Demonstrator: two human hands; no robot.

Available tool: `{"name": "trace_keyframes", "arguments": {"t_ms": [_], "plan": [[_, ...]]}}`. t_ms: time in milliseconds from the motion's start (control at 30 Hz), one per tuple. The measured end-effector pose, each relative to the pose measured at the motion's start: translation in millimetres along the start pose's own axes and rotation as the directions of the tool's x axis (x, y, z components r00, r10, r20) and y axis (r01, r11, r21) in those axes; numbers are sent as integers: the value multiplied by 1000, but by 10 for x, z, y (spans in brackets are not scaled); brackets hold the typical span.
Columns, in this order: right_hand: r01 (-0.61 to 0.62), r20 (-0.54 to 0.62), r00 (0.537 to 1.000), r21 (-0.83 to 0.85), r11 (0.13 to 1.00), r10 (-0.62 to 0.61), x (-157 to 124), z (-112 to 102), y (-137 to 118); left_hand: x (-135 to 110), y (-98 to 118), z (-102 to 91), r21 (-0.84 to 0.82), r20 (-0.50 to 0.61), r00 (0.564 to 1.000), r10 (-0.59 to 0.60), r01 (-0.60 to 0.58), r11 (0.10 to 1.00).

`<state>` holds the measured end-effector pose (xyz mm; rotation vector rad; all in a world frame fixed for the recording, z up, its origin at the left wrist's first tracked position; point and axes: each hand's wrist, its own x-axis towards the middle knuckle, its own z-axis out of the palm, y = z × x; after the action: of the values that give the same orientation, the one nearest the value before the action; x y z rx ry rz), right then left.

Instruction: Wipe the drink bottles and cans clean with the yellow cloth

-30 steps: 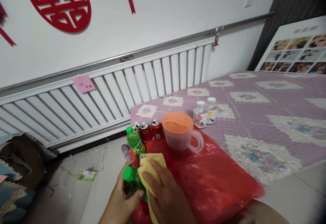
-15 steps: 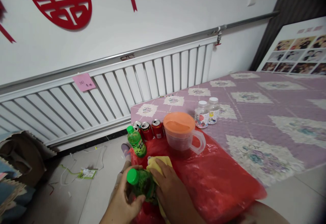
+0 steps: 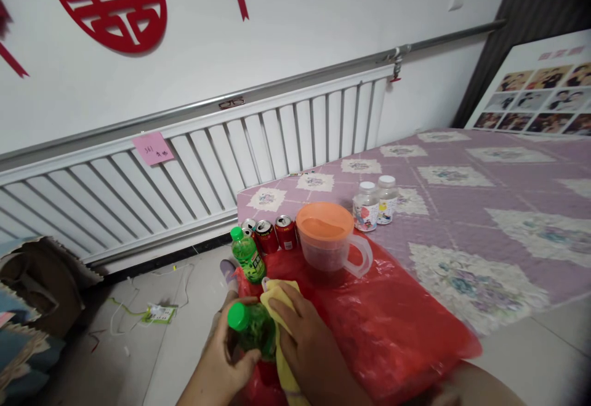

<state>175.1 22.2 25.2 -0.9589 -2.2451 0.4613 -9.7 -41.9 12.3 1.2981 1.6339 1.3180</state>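
Leftmost, low down: blue cloth [image 3: 28, 363] with a scalloped cream edge. Next, on pale floor tiles [image 3: 178, 350], thin loose cables near a small green-and-white packet [image 3: 160, 314]. Above, along the wall: a long white radiator [image 3: 293, 141], with a handwritten pink note [image 3: 153, 148] hanging from its top edge and, farther right, glasses [image 3: 231, 103] at the top.

Lower middle: left hand [image 3: 231, 347] curled around a green bottle [image 3: 261, 331], thumb across the near side. Bottle tilted, bright green cap toward the left, red plastic sheet [image 3: 392, 326] beneath. Just beyond, a second bottle [image 3: 250, 258], also green-capped, standing upright. Against the held bottle's right side: a folded yellow cloth [image 3: 289, 363], gripped by the right hand [image 3: 309, 344], fingers bent over the fabric.

Behind, a cluster of red drink cans [image 3: 266, 239], partly hidden by the second bottle. To their right, a clear jug [image 3: 323, 257] with an orange lid and a handle pointing right. Farther right, two clear jars [image 3: 366, 210] with white lids, side by side on a purple flowered cover [image 3: 503, 196]. Far right: a leaning photo board [image 3: 517, 76].
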Motion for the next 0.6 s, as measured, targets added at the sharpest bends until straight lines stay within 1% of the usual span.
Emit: {"name": "trace_keyframes", "arguments": {"t_ms": [33, 100, 133, 200, 300, 400, 500, 533, 600], "plan": [[-55, 72, 996, 12, 998, 54, 10, 31, 42, 10, 4, -8, -12, -19, 1000, -10, 9, 1000], [-148, 207, 968, 10, 989, 143, 14, 103, 122, 26, 7, -18, -36, -79, 996, -31, 28, 999], [-182, 250, 952, 4, 983, 175, 9, 139, 156, 32, 7, -20, -40, -107, 994, -37, 33, 999], [-210, 282, 938, 5, 978, 200, -9, 190, 199, 34, 6, -21, -42, -145, 989, -42, 37, 998], [-159, 227, 963, 42, 986, 146, -35, 184, 172, 27, 13, -13, -58, -160, 985, -57, 48, 997], [-65, 82, 995, 81, 995, 59, -54, 104, 19, 28, 32, 2, -101, -177, 981, -77, 60, 993], [32, -67, 997, 96, 995, -25, -66, 74, -174, 48, 44, 8, -155, -182, 979, -95, 67, 986], [53, -92, 995, 90, 995, -44, -67, 92, -219, 58, 42, 4, -173, -180, 979, -96, 64, 983], [57, -98, 994, 63, 996, -51, -67, 166, -251, 77, 26, -19, -194, -196, 976, -98, 59, 979]]}}
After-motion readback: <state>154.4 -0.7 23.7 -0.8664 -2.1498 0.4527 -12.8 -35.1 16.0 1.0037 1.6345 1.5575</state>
